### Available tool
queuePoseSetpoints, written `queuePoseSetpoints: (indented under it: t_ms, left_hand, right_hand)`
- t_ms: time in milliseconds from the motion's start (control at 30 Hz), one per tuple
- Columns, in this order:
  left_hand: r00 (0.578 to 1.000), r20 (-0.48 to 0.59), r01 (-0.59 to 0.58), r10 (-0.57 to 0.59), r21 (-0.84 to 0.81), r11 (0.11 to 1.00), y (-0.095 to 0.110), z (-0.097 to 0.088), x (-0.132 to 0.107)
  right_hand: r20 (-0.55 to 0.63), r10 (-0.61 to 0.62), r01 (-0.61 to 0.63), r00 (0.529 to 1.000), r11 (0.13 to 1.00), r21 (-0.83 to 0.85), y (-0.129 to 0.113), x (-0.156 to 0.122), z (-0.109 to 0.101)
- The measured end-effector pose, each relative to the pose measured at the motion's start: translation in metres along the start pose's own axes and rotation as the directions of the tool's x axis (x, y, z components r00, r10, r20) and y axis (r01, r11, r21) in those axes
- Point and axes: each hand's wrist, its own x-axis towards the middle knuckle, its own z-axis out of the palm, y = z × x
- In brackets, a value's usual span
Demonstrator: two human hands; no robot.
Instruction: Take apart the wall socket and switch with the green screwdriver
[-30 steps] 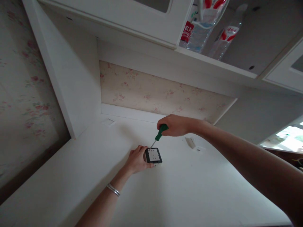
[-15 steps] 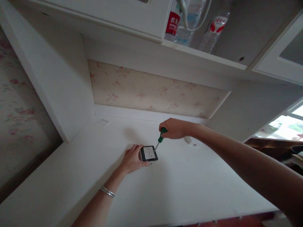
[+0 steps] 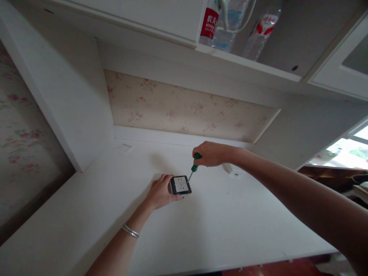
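Note:
My left hand (image 3: pixel 161 193) grips a power socket (image 3: pixel 181 184) by its left side, fingers along the top edge and thumb along the bottom. The socket has a white face with slots and a dark frame, and it faces up toward me. In my right hand (image 3: pixel 209 154) is a screwdriver (image 3: pixel 196 162) with a green handle, held at a slant. Its metal shaft reaches down to the right side of the socket's face, where the tip meets the frame's edge. Whether a screw sits under the tip is too small to tell.
Both hands are over a white tabletop (image 3: pixel 230 222). A pale object (image 3: pixel 227 168) lies behind my right wrist. Overhead, a cabinet shelf (image 3: pixel 247 62) holds plastic bottles (image 3: pixel 209 23) and a white cable (image 3: pixel 241 27). White side panels (image 3: pixel 66 88) flank the space; a window (image 3: pixel 345 153) is at right.
The view has shifted slightly. Both hands keep their hold on the socket and the screwdriver, with the tip still at the socket's right side.

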Motion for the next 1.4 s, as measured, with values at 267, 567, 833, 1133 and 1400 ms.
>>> queuePoseSetpoints:
  t_ms: [267,567,833,1133,1400]
  left_hand:
    - [1.000,-0.010,-0.012,0.012,-0.012,1.000,-0.001,0.001,0.000]
    - [1.000,-0.024,-0.019,0.018,-0.036,0.999,-0.001,0.003,0.001]
    - [0.999,-0.040,-0.030,0.028,-0.041,0.999,-0.005,0.005,0.001]
    - [0.999,-0.044,-0.023,0.021,-0.039,0.999,-0.003,0.005,0.001]
    - [0.997,-0.061,-0.053,0.051,-0.030,0.998,-0.007,0.008,0.001]
  right_hand:
    - [-0.007,0.120,-0.120,0.993,0.990,-0.076,-0.004,0.012,0.000]
    - [-0.021,0.240,-0.241,0.971,0.970,-0.038,-0.001,0.026,0.007]
    - [0.027,0.323,-0.324,0.946,0.943,0.070,0.004,0.023,0.008]
    - [-0.044,0.065,-0.060,0.997,0.992,0.109,-0.005,0.008,0.009]
    - [-0.044,-0.124,0.128,0.991,0.988,0.091,0.001,0.008,0.013]
